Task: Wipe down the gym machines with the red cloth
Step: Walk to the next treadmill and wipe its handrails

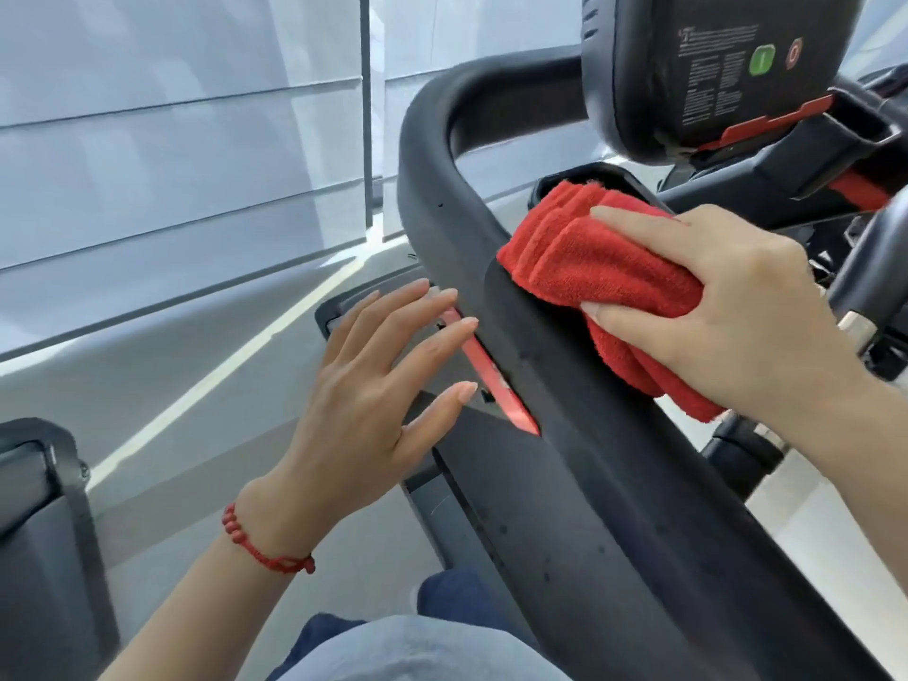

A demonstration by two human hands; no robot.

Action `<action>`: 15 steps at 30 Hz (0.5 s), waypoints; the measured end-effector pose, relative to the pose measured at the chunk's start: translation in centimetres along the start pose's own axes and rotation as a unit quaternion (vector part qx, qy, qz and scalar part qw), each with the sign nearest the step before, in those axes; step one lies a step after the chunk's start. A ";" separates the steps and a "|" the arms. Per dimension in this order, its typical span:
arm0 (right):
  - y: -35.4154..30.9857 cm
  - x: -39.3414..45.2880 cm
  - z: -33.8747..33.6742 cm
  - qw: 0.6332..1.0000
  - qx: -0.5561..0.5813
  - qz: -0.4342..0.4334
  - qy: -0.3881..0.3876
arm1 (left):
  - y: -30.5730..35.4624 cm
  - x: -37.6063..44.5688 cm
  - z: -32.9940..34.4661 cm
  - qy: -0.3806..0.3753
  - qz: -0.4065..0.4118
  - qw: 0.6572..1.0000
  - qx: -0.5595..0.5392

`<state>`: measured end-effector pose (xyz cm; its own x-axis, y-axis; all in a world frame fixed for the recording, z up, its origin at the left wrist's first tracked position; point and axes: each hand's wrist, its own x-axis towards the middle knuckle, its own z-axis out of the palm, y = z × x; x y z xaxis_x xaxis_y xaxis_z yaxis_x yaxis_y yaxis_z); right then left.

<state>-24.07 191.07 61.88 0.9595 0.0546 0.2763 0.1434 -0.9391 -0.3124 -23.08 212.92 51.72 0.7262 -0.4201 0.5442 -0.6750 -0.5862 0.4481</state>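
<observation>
A thick black padded handrail (565, 425) of a gym machine runs diagonally from the lower right up to a curve at the top centre. My right hand (727, 307) grips a folded red cloth (599, 267) and presses it on the rail's upper right side. My left hand (388, 366) hovers left of the rail with fingers spread, holding nothing; a red cord bracelet circles its wrist. A red trim strip (496, 385) shows just below the rail, near my left fingertips.
The machine's black console (712, 66) with a green and a red button hangs at the upper right. Another grey machine part (44, 533) stands at the lower left. Window blinds fill the left background. My leg in blue trousers is below.
</observation>
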 end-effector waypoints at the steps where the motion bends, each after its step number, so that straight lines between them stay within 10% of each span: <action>1: -1.0 -0.1 0.1 1.000 -0.017 0.001 0.007 | -0.5 -0.7 -0.9 -0.001 -0.001 1.000 0.001; 15: -12.0 -5.1 6.3 0.995 0.056 0.070 0.037 | -7.1 -9.3 -8.2 -0.024 -0.006 1.000 0.008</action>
<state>-29.19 204.22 58.48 0.9520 -0.1035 0.2881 0.0394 -0.8920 -0.4503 -26.12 226.65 49.32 0.7405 -0.4450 0.5037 -0.6636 -0.6028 0.4430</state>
